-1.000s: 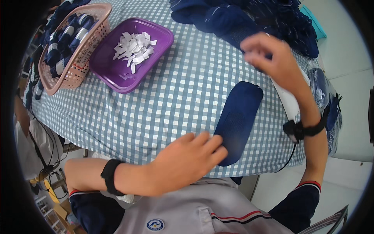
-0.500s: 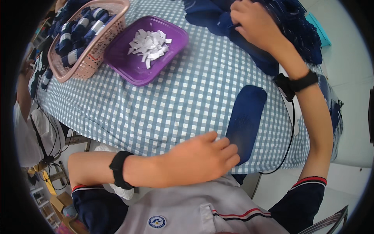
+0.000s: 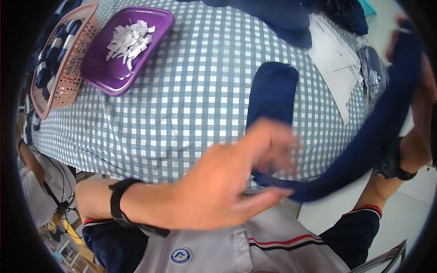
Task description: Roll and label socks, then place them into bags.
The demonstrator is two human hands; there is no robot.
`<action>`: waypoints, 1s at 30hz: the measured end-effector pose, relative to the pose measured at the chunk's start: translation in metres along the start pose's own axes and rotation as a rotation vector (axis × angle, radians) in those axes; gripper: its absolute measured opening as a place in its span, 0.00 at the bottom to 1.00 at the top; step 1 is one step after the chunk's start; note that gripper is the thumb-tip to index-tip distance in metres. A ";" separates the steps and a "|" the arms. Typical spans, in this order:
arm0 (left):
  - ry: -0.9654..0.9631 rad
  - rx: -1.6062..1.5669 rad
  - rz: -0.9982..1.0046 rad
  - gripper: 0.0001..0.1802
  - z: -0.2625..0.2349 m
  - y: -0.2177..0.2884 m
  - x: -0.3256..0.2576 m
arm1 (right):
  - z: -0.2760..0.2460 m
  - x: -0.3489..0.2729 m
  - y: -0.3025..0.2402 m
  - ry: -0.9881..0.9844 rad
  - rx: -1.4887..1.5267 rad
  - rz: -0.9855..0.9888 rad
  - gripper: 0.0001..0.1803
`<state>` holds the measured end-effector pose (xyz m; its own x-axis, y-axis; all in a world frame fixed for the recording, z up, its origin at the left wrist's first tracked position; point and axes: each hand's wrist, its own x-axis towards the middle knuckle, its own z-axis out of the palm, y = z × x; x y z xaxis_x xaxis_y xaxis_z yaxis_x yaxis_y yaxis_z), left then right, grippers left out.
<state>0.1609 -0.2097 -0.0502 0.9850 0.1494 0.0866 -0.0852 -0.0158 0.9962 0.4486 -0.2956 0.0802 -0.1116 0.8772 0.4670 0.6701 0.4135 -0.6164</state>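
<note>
A long navy sock (image 3: 359, 152) hangs in a curve, blurred by motion, from my right hand (image 3: 425, 86) at the far right edge. That hand is closed around its raised upper part. The lower end of the sock passes between the thumb and fingers of my left hand (image 3: 223, 177), which are spread apart, with the fingers smeared. Just beyond this hand another navy sock (image 3: 274, 84) lies flat on the checked cloth, a dotted patch on its surface. My left fingers cover its near end.
A purple basin (image 3: 98, 68) with white paper slips (image 3: 132, 41) stands at the left beside a pink basket (image 3: 68, 88) of banded navy bundles. More navy socks (image 3: 282, 20) lie at the back. White sheets (image 3: 334, 59) and a clear-wrapped packet (image 3: 373, 68) are at the right.
My right hand has come from the back pile to the far right, bringing a sock. My left hand has opened its fingers. The view has shifted, so the basin and basket appear farther left.
</note>
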 end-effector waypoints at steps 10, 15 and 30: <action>-0.387 0.560 -0.542 0.18 -0.002 -0.012 -0.022 | 0.094 -0.057 0.124 -0.328 0.081 0.646 0.15; -0.197 1.245 0.309 0.14 -0.002 -0.044 -0.006 | 0.092 -0.054 0.128 -0.363 0.052 0.588 0.16; -0.239 1.155 0.251 0.44 -0.033 -0.074 0.052 | 0.105 -0.047 0.117 -0.384 -0.180 0.601 0.12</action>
<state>0.2135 -0.1680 -0.1193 0.9735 -0.1697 0.1530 -0.2141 -0.9115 0.3513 0.4551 -0.2626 -0.0806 0.0861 0.9771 -0.1946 0.8030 -0.1837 -0.5670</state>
